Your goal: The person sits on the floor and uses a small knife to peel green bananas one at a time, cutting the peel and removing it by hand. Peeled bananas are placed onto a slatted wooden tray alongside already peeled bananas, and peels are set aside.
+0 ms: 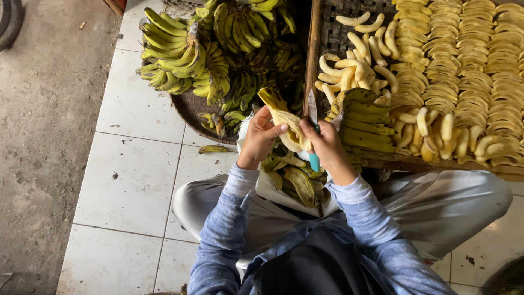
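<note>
The left hand [261, 136] is wrapped tight around a half-peeled banana [285, 117] that points up toward eleven o'clock, and the right hand [326, 143], just beside it at three o'clock, grips a knife [313, 117] with its blade pointing to twelve.

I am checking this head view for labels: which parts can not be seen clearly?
- Knife: its teal handle is mostly hidden inside the right hand.
- Banana: the fruit is covered by peel and the left hand.
- Tray: cut off by the top and right edges.
</note>
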Available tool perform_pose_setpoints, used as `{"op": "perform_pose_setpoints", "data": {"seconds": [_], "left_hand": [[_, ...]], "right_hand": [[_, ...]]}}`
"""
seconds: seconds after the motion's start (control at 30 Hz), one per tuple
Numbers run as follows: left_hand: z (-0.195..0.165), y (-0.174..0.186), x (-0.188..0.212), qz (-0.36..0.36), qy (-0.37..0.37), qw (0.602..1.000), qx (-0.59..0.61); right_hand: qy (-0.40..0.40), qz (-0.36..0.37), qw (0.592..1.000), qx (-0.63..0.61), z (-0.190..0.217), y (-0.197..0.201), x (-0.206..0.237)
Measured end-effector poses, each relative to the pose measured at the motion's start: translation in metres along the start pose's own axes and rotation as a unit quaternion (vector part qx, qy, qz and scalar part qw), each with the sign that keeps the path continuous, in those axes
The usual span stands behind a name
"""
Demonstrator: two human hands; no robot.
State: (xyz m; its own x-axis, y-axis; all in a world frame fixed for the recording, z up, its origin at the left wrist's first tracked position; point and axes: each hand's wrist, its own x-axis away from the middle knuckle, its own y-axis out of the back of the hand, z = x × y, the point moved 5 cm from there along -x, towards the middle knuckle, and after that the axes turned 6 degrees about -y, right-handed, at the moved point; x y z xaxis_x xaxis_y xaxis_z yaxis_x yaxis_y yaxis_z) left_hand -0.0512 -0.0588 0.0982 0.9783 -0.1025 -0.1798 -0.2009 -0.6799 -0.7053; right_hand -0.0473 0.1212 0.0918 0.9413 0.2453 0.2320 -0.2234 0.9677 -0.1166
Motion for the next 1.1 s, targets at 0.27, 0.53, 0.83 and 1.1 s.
{"op": "perform_pose_setpoints", "data": {"seconds": [0.27,0.53,0.83,1.1], "left_hand": [[-0.015,-0.022,0.01,-0.028,-0.09,0.894,-0.439],[-0.008,-0.04,0.013,0.017,-0.061,0.88,-0.471],[0.03,0.006,0.005,-0.029,-0.01,0.995,-0.093],[-0.003,0.055,-0.008,-0.152,-0.101,0.982,0.048]], "right_hand": [[0.313,-0.077,0.921,0.217,0.098,-0.012,0.036],[0.314,-0.135,0.906,0.25,0.104,-0.024,0.033],[0.224,-0.134,0.964,-0.037,0.063,0.0,0.031],[0.318,-0.143,0.934,-0.078,0.079,0.012,0.091]]}}
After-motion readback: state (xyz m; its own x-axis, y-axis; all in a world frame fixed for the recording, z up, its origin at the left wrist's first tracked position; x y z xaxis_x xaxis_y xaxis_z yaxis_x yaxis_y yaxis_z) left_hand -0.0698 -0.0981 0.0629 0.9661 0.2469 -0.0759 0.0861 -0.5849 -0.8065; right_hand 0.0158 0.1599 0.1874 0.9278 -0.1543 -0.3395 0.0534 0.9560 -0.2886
